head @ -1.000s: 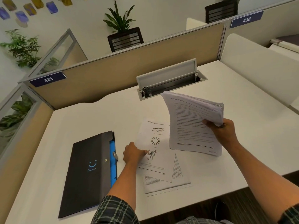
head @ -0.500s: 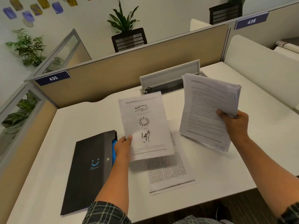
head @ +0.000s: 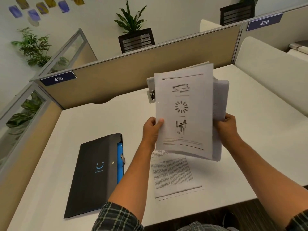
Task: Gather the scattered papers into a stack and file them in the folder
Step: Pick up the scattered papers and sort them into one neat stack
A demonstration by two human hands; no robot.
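My left hand (head: 152, 130) grips the left edge of a printed sheet with diagrams (head: 184, 112), held upright above the desk. Right behind that sheet is a stack of papers (head: 220, 100), gripped at its right edge by my right hand (head: 227, 125). The sheet lies against the front of the stack. One text-covered page (head: 173, 177) lies flat on the white desk (head: 100, 120) below my hands. A black folder with a blue inner edge (head: 95, 172) lies shut on the desk to the left, beside my left forearm.
A cable tray with a raised lid (head: 150, 90) sits in the desk behind the papers, mostly hidden. Beige partition walls (head: 133, 70) close off the back and left; a white divider (head: 270, 64) stands at the right. The desk's front edge runs near my elbows.
My left hand lifted the diagram sheet off the desk and carried it right onto the stack in my right hand, which moved left. The text page stayed on the desk.
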